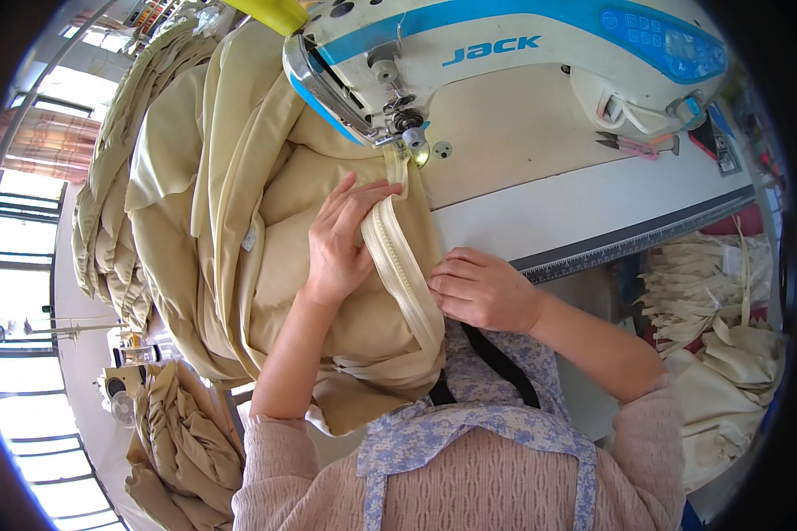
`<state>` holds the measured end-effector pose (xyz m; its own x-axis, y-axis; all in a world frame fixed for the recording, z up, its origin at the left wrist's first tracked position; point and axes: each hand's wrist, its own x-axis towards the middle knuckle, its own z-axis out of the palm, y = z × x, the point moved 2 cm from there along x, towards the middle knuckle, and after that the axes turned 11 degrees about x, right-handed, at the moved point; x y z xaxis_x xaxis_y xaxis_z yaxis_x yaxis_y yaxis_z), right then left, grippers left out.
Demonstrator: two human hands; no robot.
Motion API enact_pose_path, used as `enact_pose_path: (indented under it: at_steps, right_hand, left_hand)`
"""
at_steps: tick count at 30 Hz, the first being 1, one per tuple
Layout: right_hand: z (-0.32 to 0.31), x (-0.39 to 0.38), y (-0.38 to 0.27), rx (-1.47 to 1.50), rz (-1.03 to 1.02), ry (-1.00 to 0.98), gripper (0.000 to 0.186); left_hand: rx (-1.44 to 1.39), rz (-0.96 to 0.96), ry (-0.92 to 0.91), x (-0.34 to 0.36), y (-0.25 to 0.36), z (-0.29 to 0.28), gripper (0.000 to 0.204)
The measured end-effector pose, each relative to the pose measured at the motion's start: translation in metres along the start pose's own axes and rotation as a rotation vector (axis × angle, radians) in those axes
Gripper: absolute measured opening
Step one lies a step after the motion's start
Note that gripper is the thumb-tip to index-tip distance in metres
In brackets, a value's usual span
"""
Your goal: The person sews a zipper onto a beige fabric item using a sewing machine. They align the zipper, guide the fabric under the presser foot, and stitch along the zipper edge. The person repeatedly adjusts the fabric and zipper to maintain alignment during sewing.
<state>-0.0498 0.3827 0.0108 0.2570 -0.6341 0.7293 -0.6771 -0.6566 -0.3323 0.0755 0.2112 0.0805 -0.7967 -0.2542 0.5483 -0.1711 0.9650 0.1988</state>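
Khaki fabric (283,230) is spread under the presser foot (397,140) of a white and blue sewing machine (531,35). A pale zipper tape (394,257) curves down from the needle area along the fabric's right part. My left hand (345,239) grips the zipper tape and cloth just below the presser foot, its fingertips at the tape. Lower and to the right, my right hand (483,292) has its fingers curled on the zipper's right edge, pinching it with the fabric.
Scissors or snips (638,146) lie on the white table (540,221), which has a ruler (629,234) along its front edge. Heaped khaki fabric (124,203) fills the left. A second pile (186,434) sits lower left; pale cloth bundles (700,292) are at the right.
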Motion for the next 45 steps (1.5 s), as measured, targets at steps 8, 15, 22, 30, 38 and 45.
enact_pose_path:
  at_steps: [8, 15, 22, 30, 38, 45]
  right_hand:
    - [-0.006, -0.009, 0.001, 0.098, 0.032, -0.084, 0.028]
    - [-0.009, -0.004, 0.0, 0.093, 0.059, -0.093, 0.035]
    - [-0.011, 0.003, 0.006, 0.088, 0.202, -0.089, 0.031]
    - [-0.01, 0.037, 0.024, 0.103, 0.226, -0.093, 0.017]
    - [0.01, 0.005, -0.015, 0.251, 0.091, -0.079, 0.027]
    - [0.001, -0.004, -0.008, 0.442, 0.21, 0.0, 0.027]
  left_hand:
    - [0.135, 0.253, -0.107, -0.005, 0.001, 0.016, 0.016]
    - [0.149, 0.316, -0.095, -0.005, -0.005, 0.021, 0.018]
    - [0.146, 0.357, -0.048, 0.0, -0.021, 0.033, 0.023]
    - [0.173, 0.389, -0.041, 0.022, -0.049, 0.036, 0.033]
    - [0.017, 0.022, -0.068, -0.009, 0.002, 0.003, 0.022]
    - [0.011, 0.06, -0.108, 0.01, 0.004, -0.009, 0.02]
